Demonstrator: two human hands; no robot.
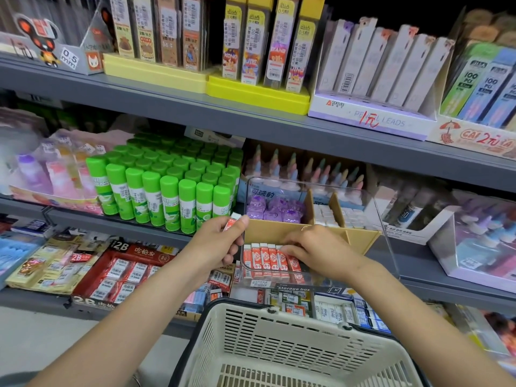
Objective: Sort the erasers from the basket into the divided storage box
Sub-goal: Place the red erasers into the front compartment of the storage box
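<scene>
Fingers [242,220] of the left hand [220,238]: pinched on one orange-and-white sleeved eraser [231,221], held just outside the left wall of the clear plastic divided storage box [382,219]. Fingers [289,250] of the right hand [318,248]: curled, resting on the row of matching orange erasers [264,259] in the box's front compartment; whether they gripped one could not be told. Purple erasers [272,209] and white erasers [325,216]: rear compartments, behind tan card dividers. Cream slotted plastic basket [279,339]: below the hands, no erasers visible inside it. Risk, as judged: standing row could topple if the right hand shifted; held eraser could catch the box rim and drop to the lower shelf.
</scene>
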